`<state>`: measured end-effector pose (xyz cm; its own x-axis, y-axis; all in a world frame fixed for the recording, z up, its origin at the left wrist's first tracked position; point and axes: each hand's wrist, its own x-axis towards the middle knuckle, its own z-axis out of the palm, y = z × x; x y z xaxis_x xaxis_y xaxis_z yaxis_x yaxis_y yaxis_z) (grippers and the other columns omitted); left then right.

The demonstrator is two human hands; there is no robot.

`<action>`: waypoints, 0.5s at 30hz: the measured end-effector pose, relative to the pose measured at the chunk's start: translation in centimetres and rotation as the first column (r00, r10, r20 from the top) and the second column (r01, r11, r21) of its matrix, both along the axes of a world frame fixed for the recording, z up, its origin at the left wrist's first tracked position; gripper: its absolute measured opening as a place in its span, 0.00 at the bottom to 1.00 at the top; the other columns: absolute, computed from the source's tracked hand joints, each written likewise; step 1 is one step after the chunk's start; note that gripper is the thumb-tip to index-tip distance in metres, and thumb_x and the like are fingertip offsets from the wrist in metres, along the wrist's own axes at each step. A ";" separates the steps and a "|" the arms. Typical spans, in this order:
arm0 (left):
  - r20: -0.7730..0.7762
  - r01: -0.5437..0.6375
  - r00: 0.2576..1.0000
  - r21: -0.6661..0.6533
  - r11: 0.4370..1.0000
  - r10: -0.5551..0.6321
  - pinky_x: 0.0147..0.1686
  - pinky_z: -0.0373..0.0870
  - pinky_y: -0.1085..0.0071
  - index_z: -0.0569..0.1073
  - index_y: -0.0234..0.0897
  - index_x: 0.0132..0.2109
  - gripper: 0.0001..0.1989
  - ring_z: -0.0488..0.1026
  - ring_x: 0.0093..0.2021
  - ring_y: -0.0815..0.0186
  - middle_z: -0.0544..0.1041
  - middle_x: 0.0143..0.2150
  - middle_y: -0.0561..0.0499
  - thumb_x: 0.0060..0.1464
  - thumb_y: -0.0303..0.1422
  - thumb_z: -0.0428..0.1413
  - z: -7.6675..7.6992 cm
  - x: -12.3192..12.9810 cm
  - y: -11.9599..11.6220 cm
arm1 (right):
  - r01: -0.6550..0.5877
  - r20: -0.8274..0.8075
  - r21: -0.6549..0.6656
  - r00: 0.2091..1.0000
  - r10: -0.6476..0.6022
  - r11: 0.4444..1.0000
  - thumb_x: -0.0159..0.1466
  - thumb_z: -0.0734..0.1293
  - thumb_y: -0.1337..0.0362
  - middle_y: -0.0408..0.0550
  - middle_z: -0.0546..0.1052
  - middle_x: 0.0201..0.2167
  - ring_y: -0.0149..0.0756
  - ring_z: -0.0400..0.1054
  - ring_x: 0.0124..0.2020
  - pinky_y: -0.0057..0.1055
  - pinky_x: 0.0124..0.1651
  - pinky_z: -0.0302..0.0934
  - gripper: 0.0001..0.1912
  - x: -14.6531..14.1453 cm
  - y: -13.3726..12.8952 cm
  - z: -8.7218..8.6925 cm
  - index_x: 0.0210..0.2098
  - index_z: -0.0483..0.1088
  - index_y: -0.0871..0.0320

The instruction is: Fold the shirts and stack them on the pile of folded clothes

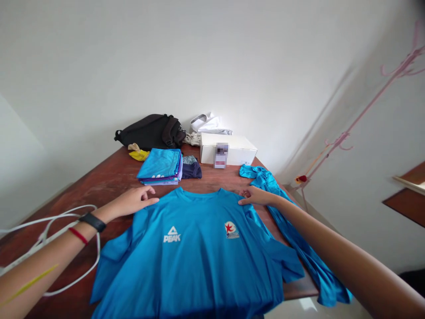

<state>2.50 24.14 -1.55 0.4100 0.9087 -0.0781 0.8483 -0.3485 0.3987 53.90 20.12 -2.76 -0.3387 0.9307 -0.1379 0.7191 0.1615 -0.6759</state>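
Note:
A blue T-shirt (202, 261) lies front up and spread over the table's near part, its collar pointing away from me and its hem out of view. It bears a white PEAK print and a red star badge on the chest. My left hand (136, 199) rests by the shoulder on the left, thumb stretched out and fingers loosely bent apart from it, with nothing held. At the opposite shoulder, my right hand (255, 195) touches the cloth with its thumb; its fingers are bent but apart from the thumb.
Folded clothes (160, 164) are stacked beyond the collar, beside a dark folded garment (191, 170). Farther back are a black bag (149, 130) and a white box (235, 148). A long blue cloth (282, 212) trails off the right edge. White cables (49, 230) lie left; a pink coat stand (358, 117) leans right.

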 end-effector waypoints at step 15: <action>0.020 0.017 1.000 -0.401 0.916 -0.010 0.33 0.64 0.71 0.68 0.39 0.50 0.30 0.72 0.32 0.63 0.75 0.32 0.56 0.45 0.53 0.60 2.2 -5.4 -9.0 | 0.118 0.075 0.205 0.988 -0.136 0.972 0.53 0.75 0.47 0.47 0.79 0.31 0.42 0.70 0.33 0.32 0.32 0.60 0.21 0.1 -1.2 -2.5 0.37 0.76 0.57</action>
